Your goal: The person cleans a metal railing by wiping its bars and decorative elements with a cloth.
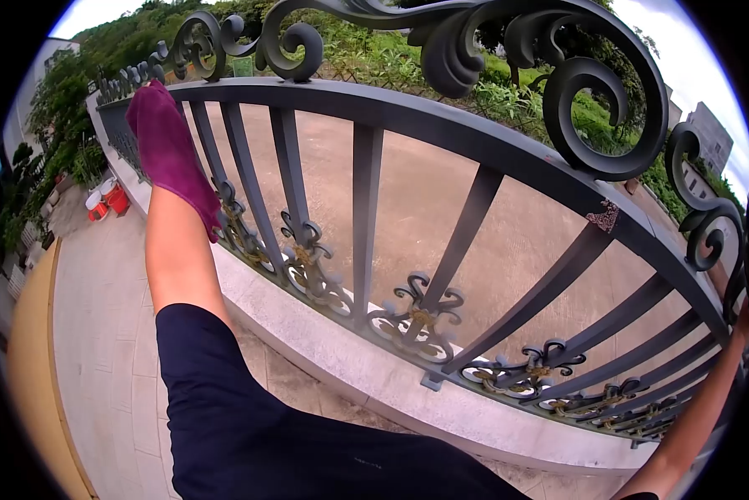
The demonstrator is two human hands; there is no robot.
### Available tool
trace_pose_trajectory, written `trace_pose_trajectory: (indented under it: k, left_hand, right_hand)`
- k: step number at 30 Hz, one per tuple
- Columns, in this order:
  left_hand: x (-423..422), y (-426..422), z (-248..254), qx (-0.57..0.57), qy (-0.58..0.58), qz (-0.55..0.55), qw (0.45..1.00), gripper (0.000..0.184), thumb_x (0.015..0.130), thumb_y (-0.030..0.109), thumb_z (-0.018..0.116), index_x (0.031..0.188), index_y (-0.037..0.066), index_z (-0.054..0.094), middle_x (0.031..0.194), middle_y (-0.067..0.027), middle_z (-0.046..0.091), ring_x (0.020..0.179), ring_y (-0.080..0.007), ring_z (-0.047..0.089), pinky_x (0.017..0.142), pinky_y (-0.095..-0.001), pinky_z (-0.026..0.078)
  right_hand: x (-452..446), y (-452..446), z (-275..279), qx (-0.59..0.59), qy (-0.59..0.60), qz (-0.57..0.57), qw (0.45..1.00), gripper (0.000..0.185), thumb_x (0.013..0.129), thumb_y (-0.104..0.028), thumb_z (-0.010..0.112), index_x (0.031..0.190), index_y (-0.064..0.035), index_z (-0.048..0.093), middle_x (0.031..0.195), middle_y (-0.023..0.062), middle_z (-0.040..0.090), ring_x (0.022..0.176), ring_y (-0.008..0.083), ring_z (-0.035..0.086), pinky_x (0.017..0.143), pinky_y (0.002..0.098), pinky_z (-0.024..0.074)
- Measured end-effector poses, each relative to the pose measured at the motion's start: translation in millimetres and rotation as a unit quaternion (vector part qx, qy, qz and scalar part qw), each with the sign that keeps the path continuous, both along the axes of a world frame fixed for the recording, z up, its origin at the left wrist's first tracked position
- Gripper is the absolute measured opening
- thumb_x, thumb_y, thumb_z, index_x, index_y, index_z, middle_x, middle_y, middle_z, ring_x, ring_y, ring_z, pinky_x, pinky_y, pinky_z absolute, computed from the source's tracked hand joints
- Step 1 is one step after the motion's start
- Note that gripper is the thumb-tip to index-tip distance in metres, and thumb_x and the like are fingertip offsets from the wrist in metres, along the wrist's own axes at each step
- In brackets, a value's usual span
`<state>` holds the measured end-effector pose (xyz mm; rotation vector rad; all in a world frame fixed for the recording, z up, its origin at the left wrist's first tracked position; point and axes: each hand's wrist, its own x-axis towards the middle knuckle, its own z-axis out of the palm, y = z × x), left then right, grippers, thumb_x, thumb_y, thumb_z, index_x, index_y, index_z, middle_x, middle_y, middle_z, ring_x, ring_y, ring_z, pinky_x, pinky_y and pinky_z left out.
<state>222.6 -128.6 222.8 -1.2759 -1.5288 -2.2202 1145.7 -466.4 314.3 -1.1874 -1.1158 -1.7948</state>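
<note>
A purple cloth (170, 158) covers my left hand (159, 104), which presses it against the dark metal railing (424, 125) at the upper left. The fingers are hidden under the cloth, and its loose edge hangs down over my forearm. At the far right my right hand (746, 323) rests at the top rail, partly in shadow and cut by the view's dark edge; its fingers cannot be made out. Curled scrollwork (595, 100) tops the rail, and smaller scroll ornaments (420, 317) sit between the bars. A rough, flaking patch (603, 217) shows on the rail.
The railing stands on a low pale ledge (308, 329) beside a tiled floor (107, 333). Red and white buckets (112, 198) stand at the left near plants. A curved tan surface (32, 367) lies at lower left. Beyond the bars are concrete paving (316, 183) and greenery.
</note>
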Motion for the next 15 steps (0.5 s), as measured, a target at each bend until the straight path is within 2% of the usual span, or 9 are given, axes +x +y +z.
trace_pose_trajectory:
  k: [9,13,15]
  left_hand:
    - [25,11,-29,-0.006,0.021,0.049,0.999,0.062,0.107,0.020,0.047,0.161,0.005,0.021,0.164,-0.0209,0.027,0.152,-0.0386,0.025,0.126,-0.0456,0.018]
    - [49,7,-44,-0.004,0.044,0.081,0.996,0.061,0.107,0.019,0.047,0.161,0.005,0.022,0.164,-0.0214,0.028,0.152,-0.0396,0.026,0.126,-0.0464,0.019]
    - [66,4,-51,0.001,0.056,0.093,0.994,0.061,0.106,0.019,0.047,0.160,0.005,0.023,0.163,-0.0216,0.028,0.151,-0.0401,0.027,0.126,-0.0468,0.020]
  right_hand:
    - [-9,11,7,0.005,0.037,0.008,0.999,0.036,0.108,-0.016,0.049,0.129,0.0114,0.061,0.129,0.0283,0.065,0.119,0.0426,0.061,0.105,0.0487,0.0466]
    - [1,12,11,0.008,-0.056,-0.011,0.998,0.037,0.109,-0.018,0.050,0.127,0.0121,0.062,0.127,0.0289,0.065,0.116,0.0433,0.061,0.102,0.0495,0.0478]
    - [-11,13,10,0.004,-0.029,0.023,0.999,0.038,0.110,-0.019,0.048,0.127,0.0113,0.063,0.125,0.0290,0.066,0.113,0.0440,0.062,0.100,0.0499,0.0483]
